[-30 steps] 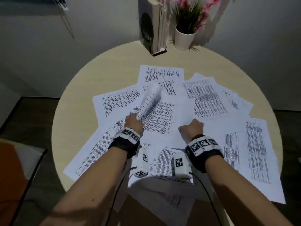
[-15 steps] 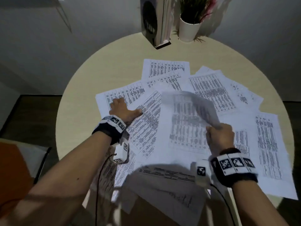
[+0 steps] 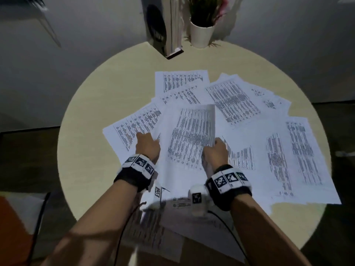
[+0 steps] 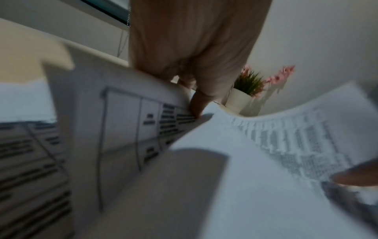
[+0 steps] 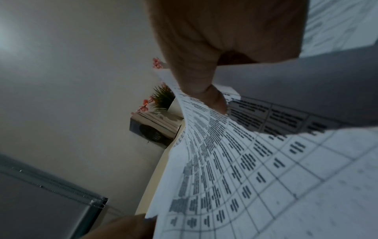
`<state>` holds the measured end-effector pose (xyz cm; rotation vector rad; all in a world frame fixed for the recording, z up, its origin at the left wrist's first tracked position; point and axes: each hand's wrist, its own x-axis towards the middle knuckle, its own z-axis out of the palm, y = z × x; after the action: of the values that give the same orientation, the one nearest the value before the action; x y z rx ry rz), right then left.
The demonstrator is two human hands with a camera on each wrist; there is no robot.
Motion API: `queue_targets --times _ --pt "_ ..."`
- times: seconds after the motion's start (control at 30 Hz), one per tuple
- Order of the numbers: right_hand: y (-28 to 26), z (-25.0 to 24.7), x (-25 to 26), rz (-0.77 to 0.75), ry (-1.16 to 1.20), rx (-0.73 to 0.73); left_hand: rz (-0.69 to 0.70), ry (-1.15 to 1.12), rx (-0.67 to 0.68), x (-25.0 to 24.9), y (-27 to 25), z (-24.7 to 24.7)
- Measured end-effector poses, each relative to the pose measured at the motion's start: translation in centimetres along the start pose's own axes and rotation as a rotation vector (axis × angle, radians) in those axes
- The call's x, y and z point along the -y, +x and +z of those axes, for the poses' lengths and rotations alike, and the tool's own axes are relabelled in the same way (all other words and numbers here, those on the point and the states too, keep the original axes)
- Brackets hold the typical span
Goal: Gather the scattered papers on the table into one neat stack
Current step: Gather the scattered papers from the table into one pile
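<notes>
Pinching the right edge of a white printed paper sheet (image 3: 194, 135) in mid-frame, the right hand (image 3: 215, 152) lifts it; its long axis runs up-frame. The left hand (image 3: 148, 145) presses loosely on scattered white sheets (image 3: 134, 125) just left, on the round beige surface (image 3: 86, 150).

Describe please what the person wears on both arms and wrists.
Both forearms are bare, no sleeves. Each wrist carries a black band topped with white square tiles printed with black-and-white markers. A white camera unit, also bearing a marker, hangs beneath each wrist, and a thin black cable runs back from each.
</notes>
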<state>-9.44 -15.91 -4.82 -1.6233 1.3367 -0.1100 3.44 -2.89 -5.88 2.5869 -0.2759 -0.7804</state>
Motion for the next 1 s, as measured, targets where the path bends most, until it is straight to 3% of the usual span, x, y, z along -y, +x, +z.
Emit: queue_targets --times 0.1,0.33,0.47,0.53,0.63,0.73,0.77,0.83,1.0 --pt "-0.2 1.1 0.0 0.002 0.029 -0.003 -0.054 -0.303 -0.004 1.4 -1.5 -0.2" --pt "-0.3 1.6 -0.5 -0.039 -0.136 0.134 -0.022 -0.739 0.474 2.1 -4.1 -2.3" --pt "-0.2 0.5 -1.0 -0.113 -0.280 0.181 -0.073 -0.733 0.454 3.4 -2.6 -1.1" --pt "-0.3 -0.8 -1.6 -0.142 -0.416 0.074 -0.117 -0.813 0.452 3.3 -2.9 -1.8" --pt "-0.7 -2.6 -3.4 -0.019 -0.621 -0.095 -0.138 -0.911 0.421 2.8 -3.7 -3.1" --pt "-1.1 -2.8 -3.7 -0.005 -0.637 -0.020 -0.033 -0.564 0.472 1.5 -5.2 -3.3" --pt "-1.1 -2.6 -3.5 -0.026 -0.662 0.034 -0.018 -0.383 0.443 1.2 -5.8 -2.7" --pt "-1.2 -2.3 -3.1 -0.071 -0.662 0.103 0.005 -0.112 0.257 0.9 -6.4 -1.1" --pt "-1.6 -2.9 -4.3 -0.087 -0.680 0.106 0.116 -0.135 -0.115 2.2 -6.4 -3.7"
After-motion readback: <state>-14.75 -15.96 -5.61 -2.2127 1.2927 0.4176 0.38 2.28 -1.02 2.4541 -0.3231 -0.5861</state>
